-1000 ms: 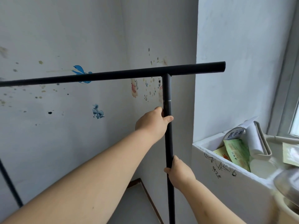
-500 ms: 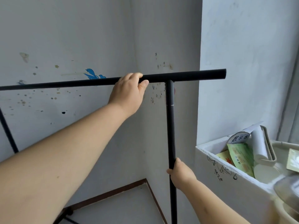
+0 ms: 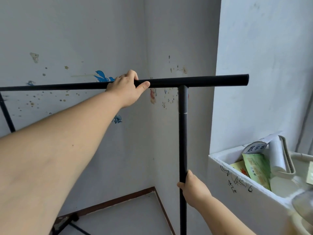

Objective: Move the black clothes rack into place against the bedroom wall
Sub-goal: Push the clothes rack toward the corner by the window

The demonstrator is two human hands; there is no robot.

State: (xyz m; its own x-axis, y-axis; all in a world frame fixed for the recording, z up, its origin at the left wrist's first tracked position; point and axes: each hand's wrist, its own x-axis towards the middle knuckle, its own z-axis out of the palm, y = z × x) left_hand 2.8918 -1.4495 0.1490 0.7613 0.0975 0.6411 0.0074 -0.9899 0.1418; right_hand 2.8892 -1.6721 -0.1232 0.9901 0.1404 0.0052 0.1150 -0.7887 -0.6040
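The top bar (image 3: 194, 80) of the black clothes rack (image 3: 183, 141) is gripped from above by the left hand (image 3: 126, 89), fingers curled over it, while the right upright (image 3: 183, 150) is clasped low down by the right hand (image 3: 193, 187). The rack is held in the corner, close to the stained wall (image 3: 76, 39), beside a white box (image 3: 240, 192) of papers; whether it touches the wall cannot be told. The final positioning appears to be in hand, and a small push toward the wall, with the feet kept level, seems called for. A second earlier, the upright was held by both hands; the left has since been shifted up to the bar.
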